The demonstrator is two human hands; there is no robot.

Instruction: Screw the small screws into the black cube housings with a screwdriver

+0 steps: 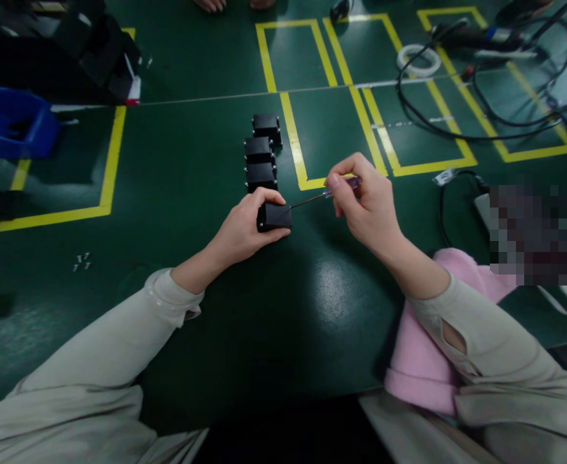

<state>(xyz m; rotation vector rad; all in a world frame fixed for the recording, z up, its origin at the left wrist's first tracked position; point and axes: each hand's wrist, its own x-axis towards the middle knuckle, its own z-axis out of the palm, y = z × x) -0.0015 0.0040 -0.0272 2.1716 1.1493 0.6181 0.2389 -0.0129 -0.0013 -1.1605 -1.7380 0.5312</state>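
My left hand grips a small black box on the green table, thumb and fingers along its two sides. A screwdriver with a translucent purplish handle sits pinched in my right hand. Its thin shaft points left, and the tip meets the right end of the held box near a corner. Beyond my left hand several more black boxes stand in a row leading away, with small shiny screws at their edges.
Loose screws lie at the left. A blue bin stands farther left, near dark equipment. Black cable loops around a white tape roll at the right. Pink cloth lies under my right forearm. Another person's hand shows at the far edge.
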